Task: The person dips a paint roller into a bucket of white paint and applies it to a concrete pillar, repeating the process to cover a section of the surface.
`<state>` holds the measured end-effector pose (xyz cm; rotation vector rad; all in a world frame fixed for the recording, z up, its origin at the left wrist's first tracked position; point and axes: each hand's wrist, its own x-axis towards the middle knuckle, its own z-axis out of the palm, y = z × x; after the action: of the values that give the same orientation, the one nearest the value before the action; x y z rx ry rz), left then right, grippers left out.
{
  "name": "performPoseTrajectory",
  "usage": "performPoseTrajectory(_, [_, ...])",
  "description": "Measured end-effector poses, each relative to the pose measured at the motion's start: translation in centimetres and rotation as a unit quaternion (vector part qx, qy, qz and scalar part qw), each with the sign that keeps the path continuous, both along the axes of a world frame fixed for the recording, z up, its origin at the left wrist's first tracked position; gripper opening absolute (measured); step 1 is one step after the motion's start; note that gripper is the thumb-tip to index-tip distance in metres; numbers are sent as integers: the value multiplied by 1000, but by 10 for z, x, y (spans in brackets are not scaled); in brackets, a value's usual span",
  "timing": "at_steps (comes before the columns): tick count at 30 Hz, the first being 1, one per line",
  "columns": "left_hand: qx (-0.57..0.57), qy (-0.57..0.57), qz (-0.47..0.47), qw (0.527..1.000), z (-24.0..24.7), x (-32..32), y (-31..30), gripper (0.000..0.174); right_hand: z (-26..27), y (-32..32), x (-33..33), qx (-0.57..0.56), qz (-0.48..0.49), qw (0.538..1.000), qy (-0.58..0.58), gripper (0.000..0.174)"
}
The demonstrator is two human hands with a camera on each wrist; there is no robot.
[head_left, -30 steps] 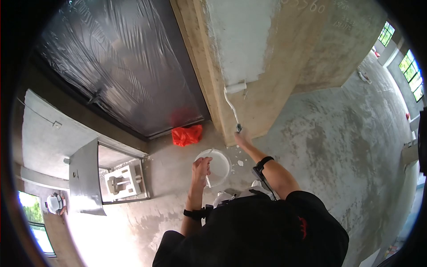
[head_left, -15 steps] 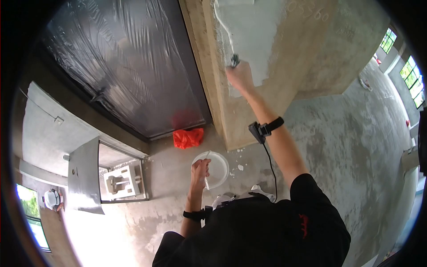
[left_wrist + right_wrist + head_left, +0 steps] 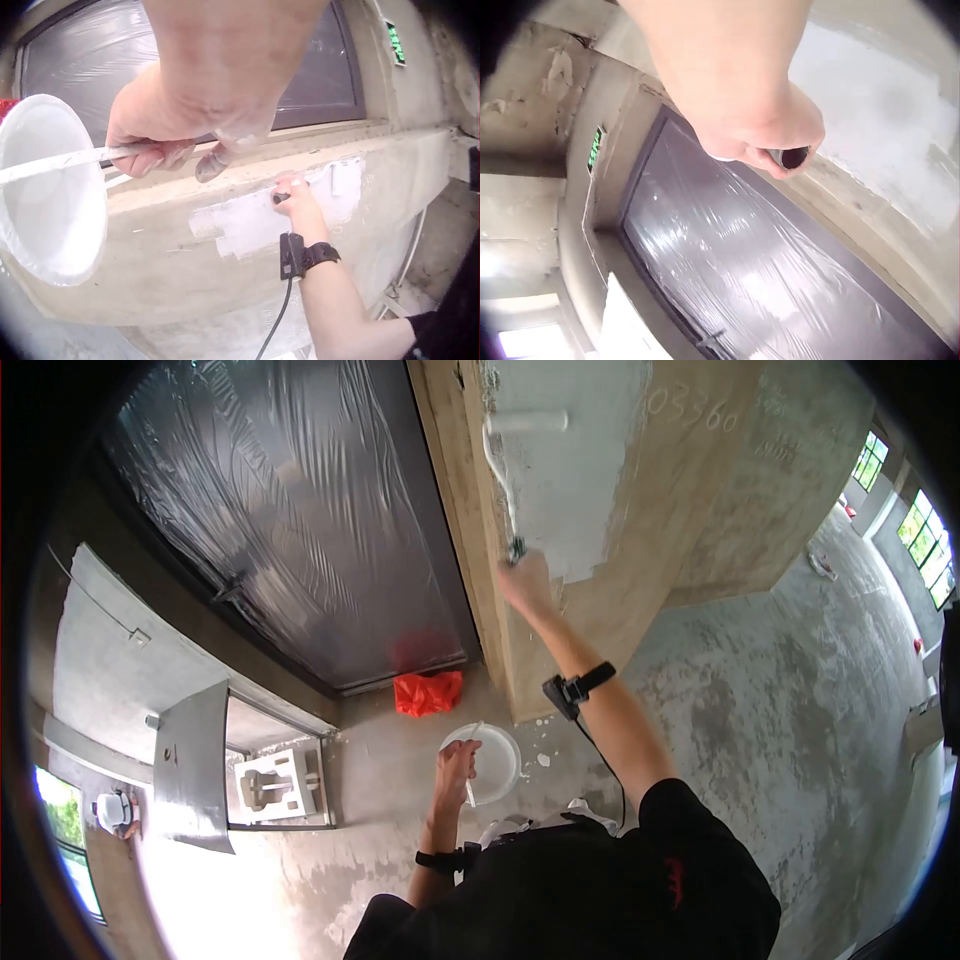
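My right hand point(image 3: 525, 582) grips the dark handle of a paint roller point(image 3: 530, 421), whose white sleeve lies level across the pale painted patch point(image 3: 575, 490) on the pillar. In the right wrist view, the handle's hollow end point(image 3: 795, 158) sticks out of my curled fingers. Low in front of me, my left hand point(image 3: 456, 760) is curled round a thin white bar, the handle point(image 3: 67, 163) of a white bucket point(image 3: 52, 217). This bar crosses the bucket's round mouth; the inside looks white.
A plastic-covered dark door point(image 3: 300, 510) stands left of the pillar, with a red plastic bag point(image 3: 428, 693) at its foot. An open metal cabinet door point(image 3: 195, 770) juts out at left. White spots point(image 3: 543, 760) dot the concrete floor. A person point(image 3: 115, 813) is far left.
My right hand has carried the roller up the pillar from the patch's lower edge, then slightly back down. My left hand stays by the bucket.
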<state>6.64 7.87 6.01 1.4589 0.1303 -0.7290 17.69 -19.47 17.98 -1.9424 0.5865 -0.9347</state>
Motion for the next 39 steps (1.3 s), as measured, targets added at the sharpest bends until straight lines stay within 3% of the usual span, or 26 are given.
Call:
performPoseTrajectory(7, [-14,-3,-16,1000,-5,-2,1,20,-111,10,-27,-30,-64,997,24,21])
performPoseTrajectory(9, [-13,2,-24,1000,-6,-3,3,20,-134,13,-44,29,-30,981,191,21])
performPoseTrajectory(13, [4,19,-3,1000,-7,-5,1,19,-205,24,-66,7,-47,977,209,21])
performPoseTrajectory(15, [10,24,9,1000,-7,-5,4,18,-244,30,-75,90,-27,965,244,21])
performPoseTrajectory(18, [-16,21,4,1000,-9,-7,8,17,-298,36,-89,92,-44,958,270,22])
performPoseTrajectory(19, [-10,21,9,1000,-8,-8,8,17,-283,38,-97,92,-41,958,270,22])
performPoseTrajectory(21, [-4,23,17,1000,-8,-9,10,18,-233,46,-118,214,4,920,328,22])
performPoseTrajectory(25, [5,25,29,999,-11,-10,15,18,-237,49,-110,230,-7,931,284,20])
performPoseTrajectory(27, [2,28,37,999,-13,-11,18,18,-246,44,-94,81,-37,961,261,17])
performPoseTrajectory(31, [7,13,37,999,-15,-9,22,20,-218,29,-58,119,-9,969,217,16])
performPoseTrajectory(33, [7,13,39,999,-14,-6,23,21,-202,19,-36,35,-31,995,83,17])
performPoseTrajectory(36, [7,23,42,999,-12,-4,24,21,-200,-13,9,20,-51,998,31,21])
performPoseTrajectory(39, [-7,28,45,999,-14,-2,28,21,-93,-10,-2,40,20,999,28,19])
